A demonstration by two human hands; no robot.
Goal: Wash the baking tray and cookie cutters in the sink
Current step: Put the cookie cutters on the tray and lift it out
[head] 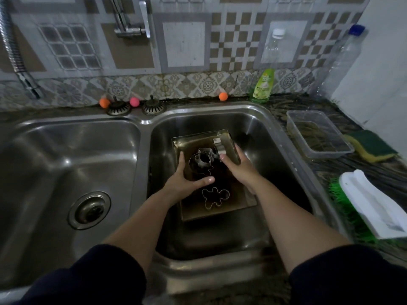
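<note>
2 hands gripping baking tray by opposite edges: left hand curled round left rim, thumb across inside; right hand clasping right rim. Tray low in right sink basin, carrying gingerbread-man cutter and several more cutters piled between both thumbs. Beyond, on counter: green dish soap bottle, clear plastic container, sponge.
</note>
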